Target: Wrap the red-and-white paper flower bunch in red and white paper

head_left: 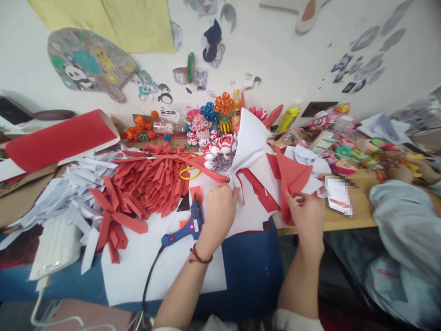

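Just above pinching left fingers, white paper cone — between gripping right fingers, red paper.

My left hand pinches the base of a flared white paper piece; my right hand holds a folded red paper piece by its lower part; the blue glue gun lies just beside my left wrist, on white paper; farther left are a heap of folded red strips and loose white strips.
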Available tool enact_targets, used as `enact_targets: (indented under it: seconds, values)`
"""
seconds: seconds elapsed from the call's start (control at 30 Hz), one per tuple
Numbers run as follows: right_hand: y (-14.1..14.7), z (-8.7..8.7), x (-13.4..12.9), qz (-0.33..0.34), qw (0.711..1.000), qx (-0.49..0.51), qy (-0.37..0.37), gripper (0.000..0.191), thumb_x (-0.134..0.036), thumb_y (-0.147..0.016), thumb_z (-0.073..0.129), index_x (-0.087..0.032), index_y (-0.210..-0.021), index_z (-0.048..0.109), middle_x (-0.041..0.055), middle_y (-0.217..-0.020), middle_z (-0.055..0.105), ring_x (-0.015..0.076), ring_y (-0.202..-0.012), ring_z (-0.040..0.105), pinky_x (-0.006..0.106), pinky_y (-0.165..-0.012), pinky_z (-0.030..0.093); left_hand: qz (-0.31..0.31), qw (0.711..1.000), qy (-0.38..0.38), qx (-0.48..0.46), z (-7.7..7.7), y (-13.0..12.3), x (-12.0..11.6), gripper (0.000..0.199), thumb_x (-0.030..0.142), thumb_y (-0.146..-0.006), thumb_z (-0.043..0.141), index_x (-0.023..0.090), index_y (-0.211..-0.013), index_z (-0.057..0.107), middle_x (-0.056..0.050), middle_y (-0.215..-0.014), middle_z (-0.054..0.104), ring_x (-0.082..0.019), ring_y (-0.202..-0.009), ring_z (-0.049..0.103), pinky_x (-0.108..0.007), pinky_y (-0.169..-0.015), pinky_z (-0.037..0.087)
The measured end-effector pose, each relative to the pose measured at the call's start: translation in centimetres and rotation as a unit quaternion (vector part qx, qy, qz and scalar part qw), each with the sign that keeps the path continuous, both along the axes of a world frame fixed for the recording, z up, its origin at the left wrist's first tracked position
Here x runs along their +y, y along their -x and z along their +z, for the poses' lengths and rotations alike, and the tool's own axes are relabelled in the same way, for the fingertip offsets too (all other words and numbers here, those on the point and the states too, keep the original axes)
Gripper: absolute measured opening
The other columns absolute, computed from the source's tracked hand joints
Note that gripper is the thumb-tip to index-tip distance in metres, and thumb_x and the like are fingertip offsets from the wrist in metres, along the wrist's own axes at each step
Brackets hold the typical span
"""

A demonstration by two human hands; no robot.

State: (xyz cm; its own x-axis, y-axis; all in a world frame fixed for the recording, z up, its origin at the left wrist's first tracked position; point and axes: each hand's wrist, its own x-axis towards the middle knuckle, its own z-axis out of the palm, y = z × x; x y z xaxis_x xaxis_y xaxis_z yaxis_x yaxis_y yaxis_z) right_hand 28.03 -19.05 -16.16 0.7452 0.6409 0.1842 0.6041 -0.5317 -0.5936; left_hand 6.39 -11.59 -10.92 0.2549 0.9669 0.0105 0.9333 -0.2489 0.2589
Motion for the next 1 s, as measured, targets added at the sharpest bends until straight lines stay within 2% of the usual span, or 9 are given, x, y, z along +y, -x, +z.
enact_targets:
  seconds: [0.1, 0.17, 0.3, 0.43, 0.53, 0.63, 0.73, 0.83, 1.0]
  values:
    - [-2.9, -1.4, 0.7, 0.024, 0.995, 0.072, 0.07, 0.057, -0.06, -0.076, 0.063, -0.01, -0.1, 0.074, 0.0144, -0.079, 0.071, 0.0283, -0.074, 0.065, 0.038, -0.073, 0.046, 0.004, 1.0, 0.001, -0.003, 0.0, 0.1, -0.1, 0.036, 0.044, -0.099, 0.048, 0.014, -0.091, 0.066, -0.011, -0.085, 0.073, -0.025, -0.081, 0.071, -0.03, -0.064, 0.042]
    - [-3.9, -2.1, 1.1, -0.006, 0.99, 0.103, 0.094, 0.058, -0.059, -0.07, 0.07, -0.009, -0.099, 0.073, 0.0132, -0.077, 0.071, 0.0253, -0.065, 0.064, 0.036, -0.068, 0.046, 0.006, 1.0, 0.003, -0.005, -0.1, 0.1, -0.1, 0.036, 0.045, -0.098, 0.049, 0.013, -0.092, 0.066, -0.011, -0.086, 0.073, -0.024, -0.081, 0.071, -0.028, -0.064, 0.042]
    - [-4.0, -2.8, 1.5, 0.007, 0.988, 0.136, 0.074, 0.067, -0.072, -0.067, 0.066, -0.012, -0.095, 0.074, 0.0123, -0.078, 0.072, 0.0261, -0.068, 0.066, 0.036, -0.065, 0.045, 0.01, 1.0, 0.01, -0.007, -0.1, 0.1, -0.2, 0.038, 0.045, -0.099, 0.046, 0.014, -0.091, 0.067, -0.012, -0.088, 0.073, -0.024, -0.081, 0.071, -0.028, -0.064, 0.043]
    - [-2.8, -2.6, 2.6, 0.021, 0.994, 0.078, 0.079, 0.072, -0.076, -0.066, 0.064, -0.012, -0.095, 0.073, 0.015, -0.078, 0.072, 0.0302, -0.074, 0.066, 0.039, -0.071, 0.045, 0.016, 1.0, 0.0, -0.012, -0.3, 0.0, -0.5, 0.039, 0.046, -0.099, 0.045, 0.014, -0.091, 0.066, -0.012, -0.087, 0.073, -0.024, -0.08, 0.071, -0.028, -0.063, 0.043]
    - [-2.0, -2.4, 3.8, 0.049, 0.994, 0.026, 0.099, 0.053, -0.061, -0.071, 0.065, -0.013, -0.09, 0.074, 0.0155, -0.083, 0.073, 0.0306, -0.078, 0.065, 0.038, -0.074, 0.044, 0.021, 0.999, -0.019, -0.017, -0.5, -0.1, -0.8, 0.038, 0.044, -0.1, 0.045, 0.012, -0.092, 0.065, -0.013, -0.086, 0.072, -0.024, -0.077, 0.071, -0.028, -0.06, 0.043]
    - [-1.4, -2.1, 4.5, 0.046, 0.996, -0.014, 0.081, 0.038, -0.045, -0.078, 0.057, -0.014, -0.089, 0.074, 0.0159, -0.086, 0.072, 0.0287, -0.081, 0.064, 0.035, -0.072, 0.04, 0.013, 0.999, -0.031, -0.025, -0.7, -0.2, -0.9, 0.038, 0.041, -0.1, 0.044, 0.011, -0.091, 0.065, -0.013, -0.085, 0.071, -0.023, -0.075, 0.07, -0.028, -0.06, 0.043]
    - [-0.6, -1.8, 4.6, 0.029, 0.998, -0.044, 0.04, 0.036, -0.039, -0.082, 0.049, -0.012, -0.093, 0.071, 0.0148, -0.081, 0.069, 0.0257, -0.073, 0.059, 0.034, -0.067, 0.036, 0.016, 0.998, -0.038, -0.039, -1.1, -0.3, -1.1, 0.037, 0.041, -0.101, 0.044, 0.011, -0.092, 0.064, -0.013, -0.086, 0.071, -0.023, -0.076, 0.071, -0.028, -0.06, 0.044]
    - [1.0, -1.5, 4.4, 0.023, 0.999, -0.042, -0.005, 0.035, -0.036, -0.083, 0.047, -0.013, -0.098, 0.068, 0.0124, -0.076, 0.067, 0.0244, -0.07, 0.056, 0.033, -0.068, 0.035, 0.03, 0.997, -0.041, -0.056, -1.7, -0.5, -1.2, 0.037, 0.04, -0.102, 0.041, 0.011, -0.094, 0.063, -0.013, -0.089, 0.071, -0.023, -0.078, 0.071, -0.028, -0.06, 0.044]
    - [5.0, -1.0, 4.1, 0.057, 0.994, -0.093, -0.03, 0.042, -0.033, -0.09, 0.038, -0.01, -0.11, 0.067, 0.016, -0.08, 0.067, 0.0265, -0.071, 0.057, 0.036, -0.071, 0.037, 0.043, 0.995, -0.037, -0.083, -2.8, -0.7, -1.5, 0.036, 0.04, -0.102, 0.04, 0.012, -0.097, 0.062, -0.013, -0.092, 0.072, -0.022, -0.078, 0.071, -0.028, -0.062, 0.043]
